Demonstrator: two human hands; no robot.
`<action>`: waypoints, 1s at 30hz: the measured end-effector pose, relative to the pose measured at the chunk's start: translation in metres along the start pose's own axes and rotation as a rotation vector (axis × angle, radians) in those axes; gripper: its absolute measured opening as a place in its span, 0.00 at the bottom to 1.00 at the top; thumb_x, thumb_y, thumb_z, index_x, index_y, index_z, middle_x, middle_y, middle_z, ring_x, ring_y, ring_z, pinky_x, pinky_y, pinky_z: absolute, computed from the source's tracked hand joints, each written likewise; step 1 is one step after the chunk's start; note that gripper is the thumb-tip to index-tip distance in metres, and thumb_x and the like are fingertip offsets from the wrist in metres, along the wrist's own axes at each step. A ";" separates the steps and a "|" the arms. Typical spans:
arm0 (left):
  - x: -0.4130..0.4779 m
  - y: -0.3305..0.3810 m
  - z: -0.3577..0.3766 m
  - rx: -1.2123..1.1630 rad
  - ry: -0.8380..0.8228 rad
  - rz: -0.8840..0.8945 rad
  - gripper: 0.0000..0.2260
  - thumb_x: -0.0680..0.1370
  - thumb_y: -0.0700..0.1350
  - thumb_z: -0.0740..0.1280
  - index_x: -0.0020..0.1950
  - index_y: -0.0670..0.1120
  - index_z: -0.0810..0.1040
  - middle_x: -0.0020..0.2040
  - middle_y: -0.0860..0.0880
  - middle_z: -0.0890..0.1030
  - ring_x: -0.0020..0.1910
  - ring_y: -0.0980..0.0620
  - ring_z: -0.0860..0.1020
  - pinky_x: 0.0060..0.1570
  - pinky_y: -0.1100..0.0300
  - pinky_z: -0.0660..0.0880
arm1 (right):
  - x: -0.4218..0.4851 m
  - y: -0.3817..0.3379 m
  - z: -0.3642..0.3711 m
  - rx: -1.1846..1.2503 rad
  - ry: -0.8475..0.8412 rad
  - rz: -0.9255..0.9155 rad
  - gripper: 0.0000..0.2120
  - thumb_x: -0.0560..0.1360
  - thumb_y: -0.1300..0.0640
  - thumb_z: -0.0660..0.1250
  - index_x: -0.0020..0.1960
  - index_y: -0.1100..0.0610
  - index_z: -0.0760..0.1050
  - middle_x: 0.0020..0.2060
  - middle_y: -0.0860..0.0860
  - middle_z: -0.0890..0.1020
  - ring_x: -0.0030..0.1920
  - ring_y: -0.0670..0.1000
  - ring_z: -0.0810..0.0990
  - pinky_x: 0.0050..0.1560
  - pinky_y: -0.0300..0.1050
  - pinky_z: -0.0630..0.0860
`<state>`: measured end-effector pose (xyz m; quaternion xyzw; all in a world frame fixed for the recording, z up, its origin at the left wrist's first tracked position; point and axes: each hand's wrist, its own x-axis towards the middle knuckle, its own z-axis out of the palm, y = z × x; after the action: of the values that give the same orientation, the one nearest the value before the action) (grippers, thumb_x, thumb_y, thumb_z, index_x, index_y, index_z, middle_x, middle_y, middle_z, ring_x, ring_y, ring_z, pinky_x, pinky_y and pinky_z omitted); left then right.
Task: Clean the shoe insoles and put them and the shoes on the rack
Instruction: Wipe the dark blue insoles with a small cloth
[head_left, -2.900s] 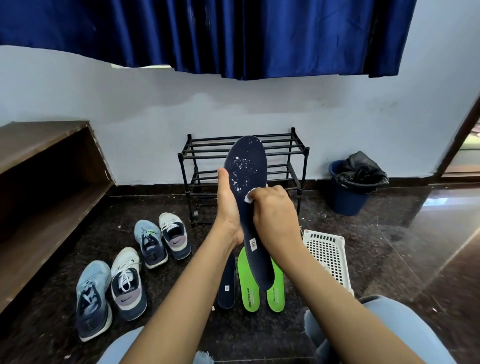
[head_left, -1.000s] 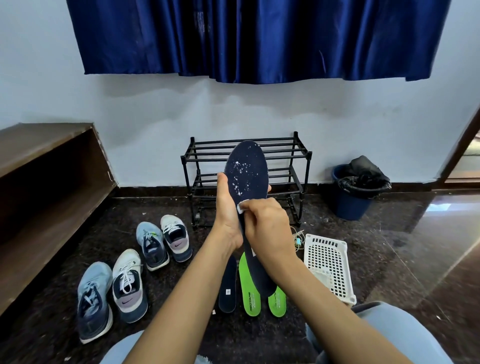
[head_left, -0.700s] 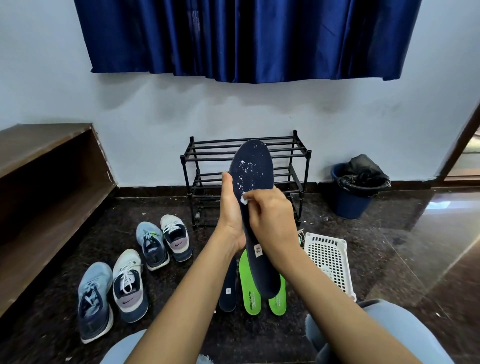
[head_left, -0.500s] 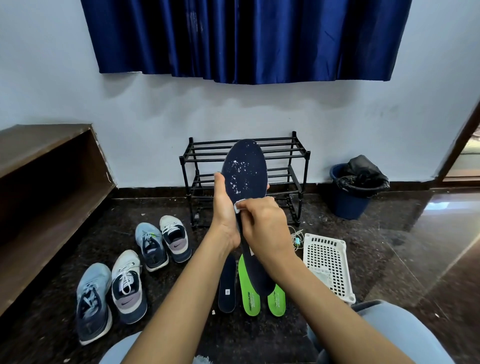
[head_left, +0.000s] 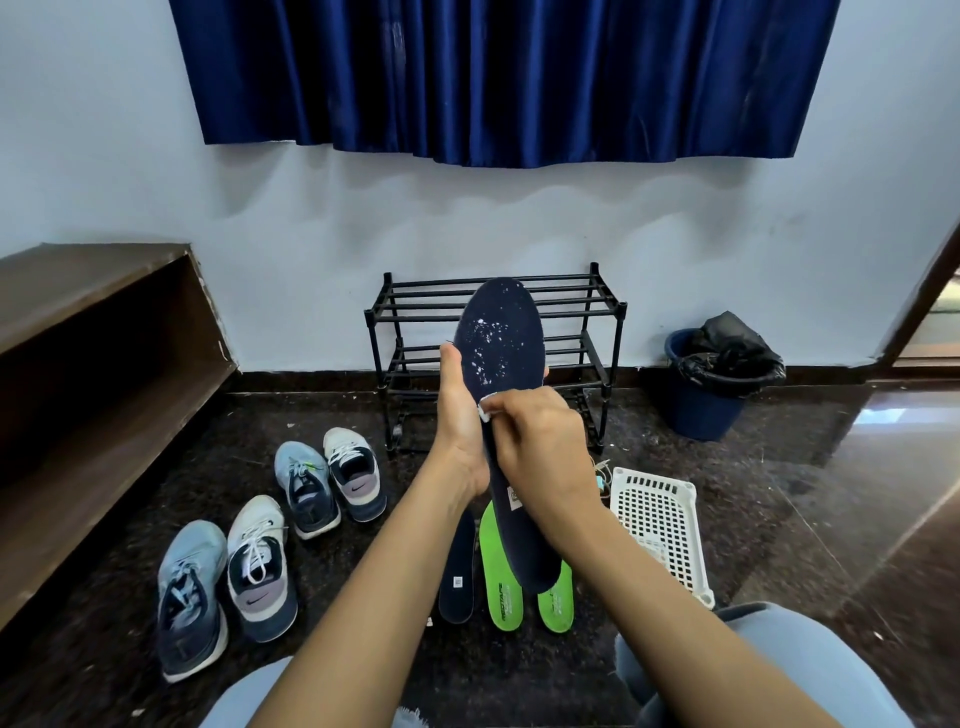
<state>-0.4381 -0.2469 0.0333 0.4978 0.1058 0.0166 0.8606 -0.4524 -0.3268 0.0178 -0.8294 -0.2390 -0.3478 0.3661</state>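
Observation:
I hold a dark navy insole (head_left: 501, 343) upright in front of me, its upper half speckled with white bits. My left hand (head_left: 460, 415) grips its left edge at mid-length. My right hand (head_left: 540, 447) pinches a small white wipe (head_left: 485, 412) against the insole's face. On the floor below lie another navy insole (head_left: 457, 571) and two green insoles (head_left: 501, 577). Two pairs of sneakers (head_left: 322, 483) (head_left: 223, 582) stand to the left. The black two-tier rack (head_left: 582, 332) is behind the insole, against the wall, with bare shelves.
A white perforated basket (head_left: 660, 525) lies on the floor at the right. A blue bin with a black bag (head_left: 711, 384) stands by the wall. A brown wooden shelf unit (head_left: 93, 374) runs along the left. My knees in jeans (head_left: 810, 670) are at the bottom.
My right hand with the wipe has been rubbing up and down over the insole's middle; the insole has tilted slightly back and forth. Everything on the floor is unmoved.

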 end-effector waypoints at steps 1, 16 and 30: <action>-0.002 0.000 0.001 0.008 -0.002 0.004 0.38 0.79 0.68 0.46 0.65 0.38 0.77 0.61 0.38 0.80 0.63 0.40 0.78 0.62 0.52 0.75 | 0.003 0.001 0.000 0.004 -0.003 0.004 0.09 0.66 0.67 0.65 0.42 0.60 0.82 0.37 0.53 0.83 0.40 0.56 0.80 0.46 0.38 0.69; -0.002 -0.001 0.001 -0.041 -0.019 -0.015 0.36 0.79 0.68 0.48 0.65 0.41 0.78 0.62 0.41 0.80 0.62 0.43 0.78 0.64 0.53 0.74 | 0.008 0.005 -0.003 0.025 -0.043 0.036 0.10 0.68 0.67 0.62 0.43 0.59 0.80 0.37 0.53 0.82 0.41 0.55 0.79 0.43 0.36 0.68; -0.004 0.000 0.000 -0.014 -0.003 -0.032 0.36 0.79 0.68 0.48 0.64 0.41 0.79 0.60 0.41 0.82 0.59 0.44 0.80 0.59 0.54 0.76 | 0.005 0.006 0.002 0.050 -0.033 0.072 0.10 0.68 0.66 0.62 0.43 0.58 0.80 0.38 0.52 0.82 0.43 0.54 0.79 0.45 0.39 0.71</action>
<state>-0.4415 -0.2474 0.0340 0.4899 0.1123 0.0030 0.8645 -0.4449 -0.3284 0.0180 -0.8338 -0.2237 -0.3145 0.3948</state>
